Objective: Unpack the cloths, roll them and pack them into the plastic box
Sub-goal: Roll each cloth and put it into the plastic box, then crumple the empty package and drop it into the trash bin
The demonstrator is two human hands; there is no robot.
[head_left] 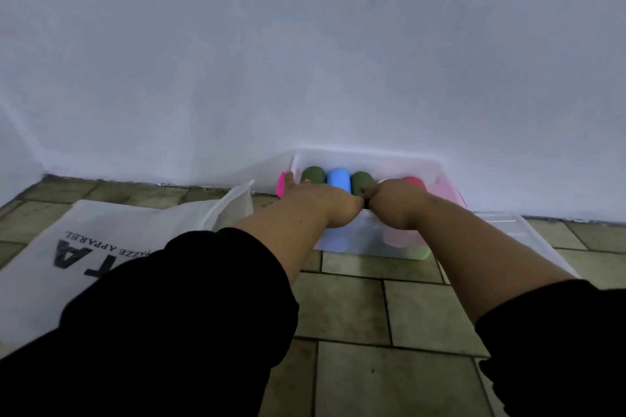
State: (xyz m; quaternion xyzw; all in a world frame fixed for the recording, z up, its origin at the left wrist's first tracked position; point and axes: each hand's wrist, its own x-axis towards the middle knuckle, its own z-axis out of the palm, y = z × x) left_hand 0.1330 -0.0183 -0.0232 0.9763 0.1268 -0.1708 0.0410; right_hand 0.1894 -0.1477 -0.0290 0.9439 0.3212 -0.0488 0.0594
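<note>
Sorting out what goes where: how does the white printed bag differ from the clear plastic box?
The white bag lies mostly flat and bears black lettering; the plastic box stands against the wall, unprinted. The bag is opaque; the box is translucent, showing rolled cloths inside. Both sit on the tiled floor.

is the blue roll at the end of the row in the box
No, the blue roll sits between the left green roll and the right green roll in the plastic box.

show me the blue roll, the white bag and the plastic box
blue roll (338, 181), head view, rounded top
white bag (135, 220), head view, flat side
plastic box (366, 155), head view, far wall
</note>
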